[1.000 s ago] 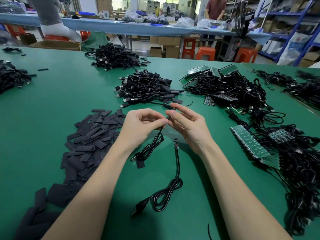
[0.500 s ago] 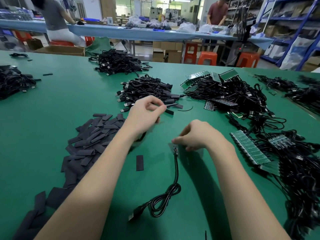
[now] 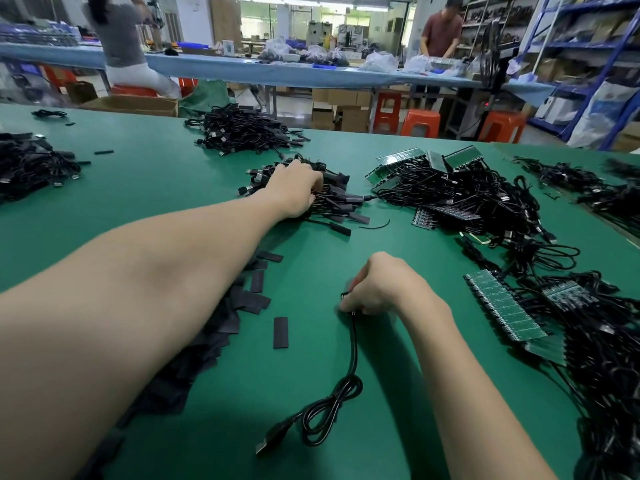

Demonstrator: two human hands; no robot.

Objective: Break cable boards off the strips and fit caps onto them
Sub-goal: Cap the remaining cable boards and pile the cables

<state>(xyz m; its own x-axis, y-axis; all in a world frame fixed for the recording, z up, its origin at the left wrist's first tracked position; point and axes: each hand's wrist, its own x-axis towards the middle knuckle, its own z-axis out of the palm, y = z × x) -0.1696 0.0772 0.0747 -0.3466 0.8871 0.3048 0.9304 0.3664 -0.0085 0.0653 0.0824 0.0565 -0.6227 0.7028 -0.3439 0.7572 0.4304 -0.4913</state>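
Observation:
My left hand point(image 3: 294, 188) reaches forward onto the heap of capped cables point(image 3: 339, 206). Its fingers are curled down among them, around the capped cable it carried. My right hand point(image 3: 379, 289) pinches the small bare board point(image 3: 345, 296) at the end of a black cable point(image 3: 353, 344). That cable lies on the green table point(image 3: 156, 188) and ends in a coil and USB plug point(image 3: 273, 441). A loose black cap point(image 3: 280, 332) lies left of the cable. The pile of caps point(image 3: 214, 327) is partly hidden under my left forearm. A green board strip point(image 3: 502, 310) lies to the right.
More strips with attached cables form a tangle at the right point(image 3: 616, 358) and at the far centre point(image 3: 460, 192). Other cable heaps sit at the back point(image 3: 242, 133) and far left point(image 3: 27, 168). Two people work at a blue bench point(image 3: 311, 72) behind.
My left hand has carried the capped cable away from my right hand, forward onto the heap. My right hand dropped to the table and took the board end of the other cable.

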